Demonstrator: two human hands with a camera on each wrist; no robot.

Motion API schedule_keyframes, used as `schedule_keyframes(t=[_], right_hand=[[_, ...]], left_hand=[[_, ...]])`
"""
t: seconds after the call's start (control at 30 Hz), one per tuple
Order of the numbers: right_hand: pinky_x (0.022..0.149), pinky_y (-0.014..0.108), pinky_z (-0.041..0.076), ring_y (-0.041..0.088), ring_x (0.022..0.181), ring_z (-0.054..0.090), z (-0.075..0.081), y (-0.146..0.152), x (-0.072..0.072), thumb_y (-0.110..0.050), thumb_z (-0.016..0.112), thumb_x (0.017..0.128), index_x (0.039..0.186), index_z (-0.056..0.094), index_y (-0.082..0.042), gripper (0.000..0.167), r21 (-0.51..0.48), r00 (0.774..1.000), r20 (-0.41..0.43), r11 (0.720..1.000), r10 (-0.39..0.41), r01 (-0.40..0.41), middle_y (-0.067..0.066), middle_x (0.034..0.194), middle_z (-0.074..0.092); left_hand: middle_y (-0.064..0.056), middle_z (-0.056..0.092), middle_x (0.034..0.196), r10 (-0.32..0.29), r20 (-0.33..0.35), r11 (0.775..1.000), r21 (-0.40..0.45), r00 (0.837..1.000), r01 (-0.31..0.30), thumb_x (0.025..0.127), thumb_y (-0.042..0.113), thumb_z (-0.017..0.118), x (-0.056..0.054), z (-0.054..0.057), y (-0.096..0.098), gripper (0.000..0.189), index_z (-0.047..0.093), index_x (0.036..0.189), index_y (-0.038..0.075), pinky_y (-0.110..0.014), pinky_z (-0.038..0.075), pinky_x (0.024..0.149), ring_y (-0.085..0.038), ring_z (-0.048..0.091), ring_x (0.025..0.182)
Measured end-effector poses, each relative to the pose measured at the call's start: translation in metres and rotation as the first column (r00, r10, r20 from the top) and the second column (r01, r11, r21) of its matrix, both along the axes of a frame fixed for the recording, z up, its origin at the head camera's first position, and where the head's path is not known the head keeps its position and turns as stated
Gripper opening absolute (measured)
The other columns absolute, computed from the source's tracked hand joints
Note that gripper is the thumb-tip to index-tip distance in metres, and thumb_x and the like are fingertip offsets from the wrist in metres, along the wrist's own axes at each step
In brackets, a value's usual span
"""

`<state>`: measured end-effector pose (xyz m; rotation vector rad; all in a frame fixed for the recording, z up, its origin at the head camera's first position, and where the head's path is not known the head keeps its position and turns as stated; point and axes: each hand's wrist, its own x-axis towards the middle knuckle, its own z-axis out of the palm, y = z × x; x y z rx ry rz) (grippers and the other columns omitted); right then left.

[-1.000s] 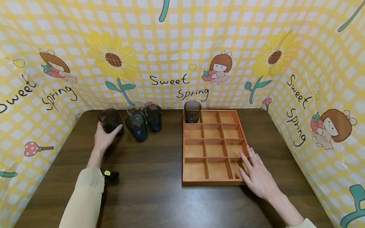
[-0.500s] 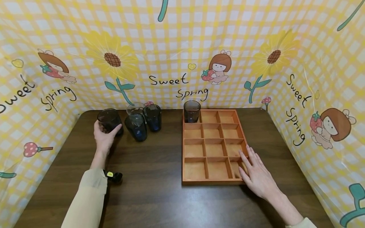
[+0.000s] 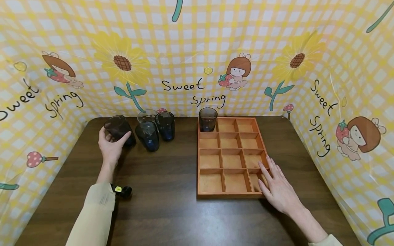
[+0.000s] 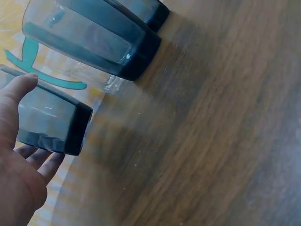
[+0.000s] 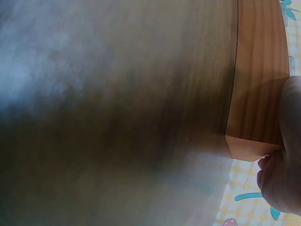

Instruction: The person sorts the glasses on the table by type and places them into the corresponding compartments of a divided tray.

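My left hand (image 3: pixel 111 147) grips a dark, see-through glass tumbler (image 3: pixel 118 128) at the back left, thumb on its near side and fingers round the far side. The tumbler leans, its thick base toward the right; in the left wrist view that base (image 4: pixel 77 129) looks raised off the tabletop. Right of it stand two bluish tumblers (image 3: pixel 148 136) (image 3: pixel 165 126) and a clear glass (image 3: pixel 146 116) partly hidden behind them. My right hand (image 3: pixel 281 191) rests on the right wall of a wooden compartment tray (image 3: pixel 232 196), near its front corner, fingers mostly straight.
One smoky tumbler (image 3: pixel 208 119) stands in the tray's back left compartment. The dark wooden table (image 3: pixel 163 212) meets a yellow checked cloth (image 3: pixel 184 51) at the back and sides. A black wrist camera (image 3: pixel 123 191) sits at the left cuff.
The tumbler in my left hand has tipped, its rim to the left and base to the right. My right hand and the tray stay in place.
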<state>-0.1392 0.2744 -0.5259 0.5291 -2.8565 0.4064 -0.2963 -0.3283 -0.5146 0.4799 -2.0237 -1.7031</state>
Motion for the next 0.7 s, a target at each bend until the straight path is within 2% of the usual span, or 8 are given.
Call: schedule_keyframes(t=[0.3,0.47,0.7], right_hand=[[0.136,0.019,-0.009,0.051,0.162,0.034,0.0,0.0,0.0,-0.027,0.062,0.111,0.169,0.041,-0.003,0.066,-0.002,1.0,-0.006,1.0,0.004,-0.004,0.031,0.179,0.026],[0.133,0.015,-0.012,0.052,0.161,0.035,0.0,0.0,0.0,-0.027,0.062,0.111,0.168,0.042,-0.003,0.065,-0.002,1.0,-0.008,1.0,0.003,-0.003,0.032,0.178,0.026],[0.134,0.016,-0.011,0.052,0.16,0.036,0.0,-0.001,0.001,-0.027,0.062,0.111,0.168,0.042,-0.002,0.065,-0.002,1.0,-0.02,1.0,0.005,-0.005,0.033,0.177,0.028]], left_hand=[[0.018,0.063,0.114,-0.001,0.047,0.998,-0.069,0.999,0.004,0.089,0.03,0.093,0.01,0.01,0.0,0.093,0.043,0.167,0.032,-0.012,0.05,0.09,0.005,0.063,0.103],[0.018,0.064,0.111,-0.008,0.034,0.996,-0.091,0.999,0.011,0.089,0.031,0.092,0.016,0.013,0.002,0.09,0.044,0.165,0.03,-0.01,0.052,0.086,0.007,0.065,0.098],[0.022,0.066,0.103,-0.012,0.017,0.993,-0.117,1.0,0.013,0.088,0.03,0.093,0.026,0.014,0.004,0.086,0.049,0.163,0.03,-0.007,0.053,0.079,0.008,0.067,0.094]])
